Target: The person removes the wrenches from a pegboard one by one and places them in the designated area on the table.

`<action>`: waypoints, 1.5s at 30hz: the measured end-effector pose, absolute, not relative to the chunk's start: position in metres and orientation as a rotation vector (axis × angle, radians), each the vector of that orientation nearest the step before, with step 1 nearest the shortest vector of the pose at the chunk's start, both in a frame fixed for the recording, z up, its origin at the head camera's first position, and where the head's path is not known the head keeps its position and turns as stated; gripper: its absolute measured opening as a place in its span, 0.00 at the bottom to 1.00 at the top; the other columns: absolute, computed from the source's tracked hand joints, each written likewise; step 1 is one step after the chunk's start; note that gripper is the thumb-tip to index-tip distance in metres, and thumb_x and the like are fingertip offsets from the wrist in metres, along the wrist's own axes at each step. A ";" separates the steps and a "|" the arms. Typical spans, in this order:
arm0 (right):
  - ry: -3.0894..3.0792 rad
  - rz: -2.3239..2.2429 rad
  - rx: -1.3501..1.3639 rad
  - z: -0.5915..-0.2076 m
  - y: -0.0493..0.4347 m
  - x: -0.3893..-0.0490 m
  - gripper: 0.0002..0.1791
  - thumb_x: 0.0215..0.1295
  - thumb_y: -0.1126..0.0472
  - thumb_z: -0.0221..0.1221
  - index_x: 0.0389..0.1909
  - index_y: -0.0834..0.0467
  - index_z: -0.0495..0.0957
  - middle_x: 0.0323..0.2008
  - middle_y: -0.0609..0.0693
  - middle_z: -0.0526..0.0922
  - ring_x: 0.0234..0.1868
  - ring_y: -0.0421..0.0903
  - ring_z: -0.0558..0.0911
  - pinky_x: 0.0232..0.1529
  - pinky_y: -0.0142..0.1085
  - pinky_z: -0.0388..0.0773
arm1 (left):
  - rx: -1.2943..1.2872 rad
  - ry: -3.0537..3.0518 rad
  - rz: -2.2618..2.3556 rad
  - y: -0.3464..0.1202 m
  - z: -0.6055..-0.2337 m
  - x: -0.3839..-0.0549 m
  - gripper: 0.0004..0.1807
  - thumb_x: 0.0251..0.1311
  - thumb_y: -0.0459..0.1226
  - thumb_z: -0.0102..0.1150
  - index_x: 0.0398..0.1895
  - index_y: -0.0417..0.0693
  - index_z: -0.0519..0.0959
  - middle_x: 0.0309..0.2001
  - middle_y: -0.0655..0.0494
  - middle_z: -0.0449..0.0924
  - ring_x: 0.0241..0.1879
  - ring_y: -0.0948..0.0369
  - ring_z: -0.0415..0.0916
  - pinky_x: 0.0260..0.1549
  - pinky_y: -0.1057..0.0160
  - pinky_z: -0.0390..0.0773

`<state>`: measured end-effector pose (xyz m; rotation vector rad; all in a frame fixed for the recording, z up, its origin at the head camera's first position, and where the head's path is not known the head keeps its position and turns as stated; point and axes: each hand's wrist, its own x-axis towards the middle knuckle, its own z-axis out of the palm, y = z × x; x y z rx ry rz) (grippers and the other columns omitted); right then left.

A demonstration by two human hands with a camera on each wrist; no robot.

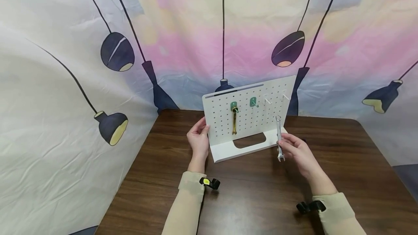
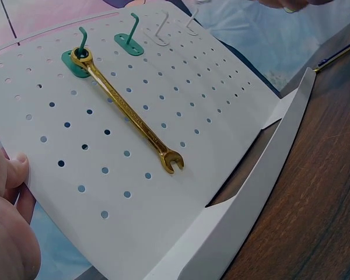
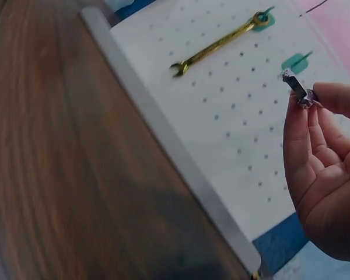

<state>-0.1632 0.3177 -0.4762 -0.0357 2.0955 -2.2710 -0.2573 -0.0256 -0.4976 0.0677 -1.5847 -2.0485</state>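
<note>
A white pegboard stand point(image 1: 218, 126) stands on the table. My left hand point(image 1: 199, 139) holds its left edge, thumb at the front and fingers behind; the left wrist view shows only part of this hand point(image 2: 9, 216). A gold combination wrench point(image 2: 128, 111) hangs by its ring end from the left green hook point(image 2: 81, 41). My right hand point(image 1: 298, 151) pinches a silver combination wrench point(image 1: 279, 128) between thumb and fingers, upright before the board's lower right part. From the right wrist, that wrench point(image 3: 296, 87) appears nearly end-on. Bare beside the gold wrench is a second green hook point(image 1: 253, 102).
Two clear or white hooks point(image 1: 267, 99) sit farther right on the board. A thin dark-and-yellow object point(image 2: 338, 53) lies on the brown wooden table point(image 1: 248, 195) by the board's right end. Behind the table hangs a cloth point(image 1: 189, 46) printed with lamps.
</note>
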 end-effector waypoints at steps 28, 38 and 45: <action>2.227 -2.157 0.078 -0.505 0.415 -0.134 0.13 0.81 0.64 0.59 0.54 0.42 0.83 0.44 0.37 0.90 0.41 0.35 0.86 0.40 0.30 0.82 | 0.074 -1.579 -2.042 -0.025 -0.495 -0.257 0.16 0.61 0.21 0.71 0.51 0.39 0.91 0.42 0.48 0.92 0.37 0.64 0.85 0.36 0.69 0.82; 2.339 -2.037 0.135 -0.513 0.432 -0.133 0.12 0.81 0.62 0.61 0.53 0.41 0.83 0.43 0.31 0.89 0.41 0.31 0.86 0.38 0.30 0.83 | 0.099 -1.553 -2.052 -0.023 -0.494 -0.257 0.17 0.60 0.19 0.71 0.51 0.37 0.90 0.42 0.48 0.92 0.37 0.63 0.84 0.35 0.70 0.81; 2.512 -1.816 0.158 -0.517 0.440 -0.133 0.19 0.80 0.57 0.62 0.63 0.64 0.76 0.41 0.25 0.85 0.42 0.26 0.83 0.39 0.31 0.84 | 0.086 -1.563 -2.062 -0.024 -0.496 -0.259 0.16 0.62 0.21 0.71 0.51 0.40 0.91 0.42 0.49 0.92 0.38 0.63 0.85 0.36 0.69 0.82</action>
